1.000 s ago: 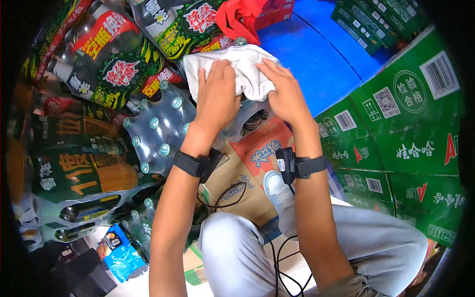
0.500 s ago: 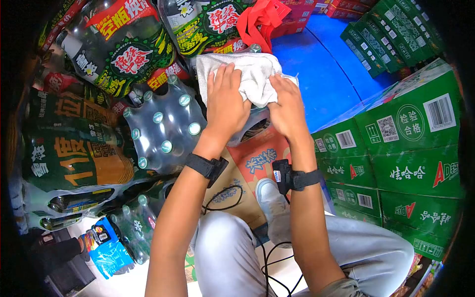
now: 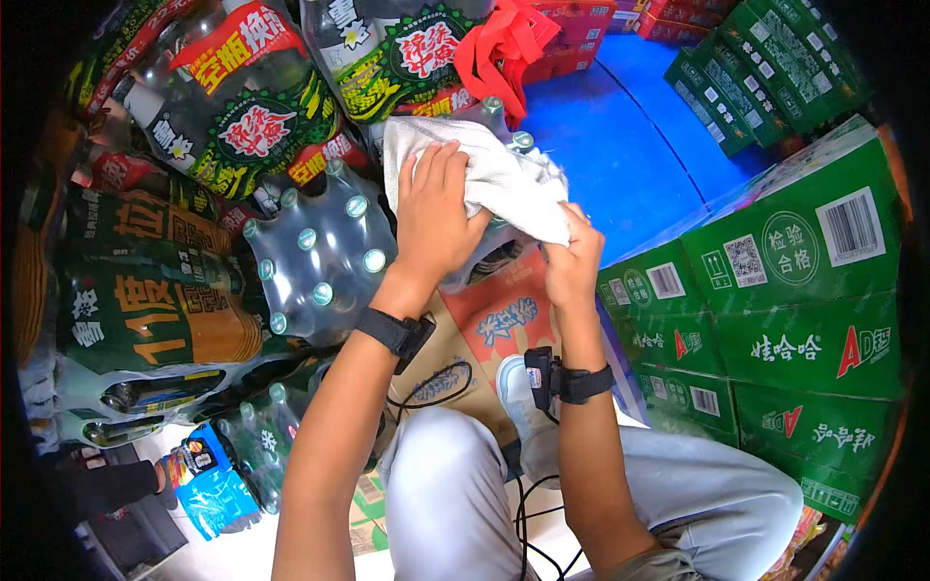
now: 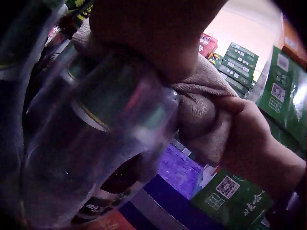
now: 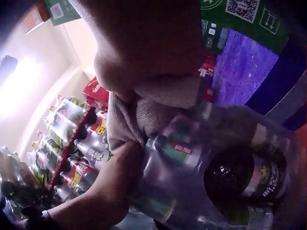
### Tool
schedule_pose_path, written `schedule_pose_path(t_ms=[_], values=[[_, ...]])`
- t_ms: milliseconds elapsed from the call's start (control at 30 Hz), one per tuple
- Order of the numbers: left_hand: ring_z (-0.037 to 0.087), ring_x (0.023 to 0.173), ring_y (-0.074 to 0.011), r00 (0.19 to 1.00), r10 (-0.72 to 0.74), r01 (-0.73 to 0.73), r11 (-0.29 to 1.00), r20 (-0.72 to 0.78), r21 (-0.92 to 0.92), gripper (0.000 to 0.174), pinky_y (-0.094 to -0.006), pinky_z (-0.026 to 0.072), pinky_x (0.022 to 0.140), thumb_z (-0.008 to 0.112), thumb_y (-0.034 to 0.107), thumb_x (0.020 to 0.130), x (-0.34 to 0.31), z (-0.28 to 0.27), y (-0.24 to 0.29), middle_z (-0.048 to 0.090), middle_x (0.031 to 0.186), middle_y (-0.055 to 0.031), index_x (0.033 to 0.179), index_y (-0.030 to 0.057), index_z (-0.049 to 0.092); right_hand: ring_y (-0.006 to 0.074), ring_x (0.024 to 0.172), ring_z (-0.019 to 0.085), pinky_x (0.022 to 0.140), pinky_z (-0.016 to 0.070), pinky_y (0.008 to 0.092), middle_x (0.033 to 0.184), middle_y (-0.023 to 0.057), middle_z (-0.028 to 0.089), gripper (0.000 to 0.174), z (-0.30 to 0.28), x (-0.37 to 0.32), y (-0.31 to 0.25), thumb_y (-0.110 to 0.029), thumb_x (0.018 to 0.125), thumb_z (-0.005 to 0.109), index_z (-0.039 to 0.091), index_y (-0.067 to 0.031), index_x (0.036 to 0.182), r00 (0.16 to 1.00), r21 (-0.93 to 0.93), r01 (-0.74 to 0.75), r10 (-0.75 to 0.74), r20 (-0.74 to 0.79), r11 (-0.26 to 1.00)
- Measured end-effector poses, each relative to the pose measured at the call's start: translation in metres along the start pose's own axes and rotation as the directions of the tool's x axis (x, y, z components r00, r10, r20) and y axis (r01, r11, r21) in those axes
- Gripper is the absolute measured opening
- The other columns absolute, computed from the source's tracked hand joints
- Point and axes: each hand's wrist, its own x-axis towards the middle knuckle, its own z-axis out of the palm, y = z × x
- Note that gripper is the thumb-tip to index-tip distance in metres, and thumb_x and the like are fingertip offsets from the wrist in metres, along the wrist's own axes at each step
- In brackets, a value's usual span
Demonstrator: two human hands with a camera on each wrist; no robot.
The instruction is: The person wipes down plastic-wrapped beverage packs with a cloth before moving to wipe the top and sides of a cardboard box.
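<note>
A white cloth (image 3: 509, 179) lies over the top of a shrink-wrapped pack of bottles (image 4: 110, 110), with some green-white caps showing past its far edge. My left hand (image 3: 434, 218) rests on the cloth's left part, fingers extended and pressing it against the pack. At the cloth's near right corner, my right hand (image 3: 573, 263) pinches the fabric between thumb and curled fingers. In the left wrist view the cloth bunches up beside the pack's wrapped side. Part of the pack is hidden under the cloth and hands.
Another wrapped bottle pack (image 3: 325, 257) stands just left. Large packs of dark-labelled bottles (image 3: 257, 126) rise behind it. Green cartons (image 3: 794, 252) are stacked at right, beside a blue surface (image 3: 620, 136). A red bag (image 3: 499, 48) lies beyond the cloth. Black cables (image 3: 523, 513) hang near the legs.
My right hand has gone from lying on the cloth to pinching its corner, drawing it down and nearer. The cloth's right side now stretches toward that hand; another cap shows behind it.
</note>
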Motion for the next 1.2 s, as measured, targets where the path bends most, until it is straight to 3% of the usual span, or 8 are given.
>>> schedule_pose_path(t_ms=[267, 367, 500, 667, 733, 867, 1000, 1200], values=[[0.053, 0.120, -0.0331, 0.999, 0.051, -0.051, 0.998, 0.001, 0.037, 0.051, -0.0485, 0.0324, 0.110, 0.075, 0.025, 0.071, -0.006, -0.005, 0.006, 0.060, 0.123, -0.0156, 0.114, 0.0034, 0.058, 0.0132, 0.071, 0.061, 0.065, 0.0476, 0.0327, 0.075, 0.0164, 0.068, 0.027, 0.007, -0.025, 0.004, -0.018, 0.085, 0.062, 0.069, 0.0050, 0.096, 0.923, 0.100, -0.368, 0.376, -0.084, 0.924], [0.055, 0.113, -0.0320, 0.997, 0.078, -0.078, 0.997, 0.024, 0.009, 0.050, -0.0464, 0.0364, 0.105, 0.076, 0.020, 0.067, -0.024, -0.011, 0.013, 0.061, 0.118, -0.0144, 0.112, 0.0039, 0.060, 0.0205, 0.075, 0.068, 0.069, 0.0502, 0.0359, 0.077, 0.0201, 0.069, 0.031, -0.003, -0.030, 0.015, -0.024, 0.085, 0.062, 0.070, 0.0034, 0.097, 0.830, -0.022, -0.548, 0.546, 0.114, 0.836], [0.058, 0.096, -0.0329, 0.997, 0.069, -0.067, 0.997, 0.026, -0.044, 0.045, -0.0430, 0.0425, 0.090, 0.075, 0.013, 0.065, -0.037, -0.033, 0.023, 0.063, 0.099, -0.0145, 0.107, 0.0031, 0.063, 0.0137, 0.078, 0.062, 0.073, 0.0496, 0.0310, 0.086, 0.0061, 0.070, 0.024, -0.031, -0.013, -0.041, -0.010, 0.084, 0.057, 0.071, -0.0004, 0.101, 0.724, -0.505, -0.365, 0.579, 0.375, 0.782], [0.059, 0.088, -0.0362, 0.997, -0.012, 0.012, 1.000, -0.079, -0.004, 0.040, -0.0434, 0.0445, 0.083, 0.070, 0.005, 0.067, 0.001, -0.064, 0.032, 0.064, 0.095, -0.0164, 0.107, 0.0032, 0.064, 0.0123, 0.079, 0.061, 0.073, 0.0491, 0.0301, 0.085, 0.0041, 0.069, 0.025, -0.041, 0.015, -0.095, -0.004, 0.085, 0.053, 0.069, 0.0014, 0.104, 0.983, -0.208, -0.176, 0.181, 0.008, 0.962], [0.059, 0.092, -0.0369, 0.948, 0.101, -0.097, 0.995, -0.301, 0.029, 0.042, -0.0440, 0.0447, 0.083, 0.067, 0.001, 0.069, 0.032, -0.071, 0.037, 0.064, 0.098, -0.0165, 0.110, 0.0035, 0.063, 0.0375, 0.098, 0.067, 0.088, 0.0499, 0.0402, 0.103, 0.0240, 0.068, 0.033, -0.026, 0.034, -0.100, 0.003, 0.081, 0.047, 0.066, 0.0012, 0.108, 0.983, -0.080, 0.043, -0.057, -0.175, 0.996], [0.057, 0.105, -0.0369, 0.914, 0.220, -0.161, 0.968, -0.340, 0.193, 0.041, -0.0459, 0.0437, 0.089, 0.059, -0.001, 0.074, 0.054, -0.061, 0.026, 0.064, 0.108, -0.0160, 0.115, 0.0013, 0.061, 0.0405, 0.124, 0.053, 0.109, 0.0382, 0.0423, 0.129, 0.0259, 0.058, 0.059, -0.015, 0.059, -0.064, 0.011, 0.070, 0.042, 0.062, -0.0007, 0.124, 0.901, -0.300, 0.410, -0.434, -0.014, 0.861], [0.052, 0.126, -0.0353, 0.985, 0.131, -0.158, 0.951, 0.116, 0.266, 0.040, -0.0483, 0.0384, 0.105, 0.055, 0.006, 0.082, 0.003, -0.010, -0.006, 0.059, 0.131, -0.0160, 0.121, -0.0013, 0.059, 0.0419, 0.134, 0.043, 0.115, 0.0266, 0.0526, 0.139, 0.0286, 0.050, 0.063, 0.012, 0.035, -0.007, 0.007, 0.073, 0.047, 0.053, -0.0008, 0.136, 0.938, -0.508, 0.274, -0.109, 0.330, 0.817], [0.053, 0.126, -0.0344, 0.992, 0.066, -0.086, 0.974, 0.103, 0.211, 0.038, -0.0482, 0.0344, 0.110, 0.054, 0.008, 0.083, -0.015, -0.014, 0.016, 0.063, 0.127, -0.0199, 0.117, -0.0061, 0.063, 0.0393, 0.137, 0.041, 0.116, 0.0236, 0.0530, 0.141, 0.0260, 0.050, 0.056, 0.018, 0.017, -0.020, 0.001, 0.075, 0.052, 0.052, 0.0080, 0.131, 0.925, -0.582, 0.326, -0.124, 0.359, 0.745]])
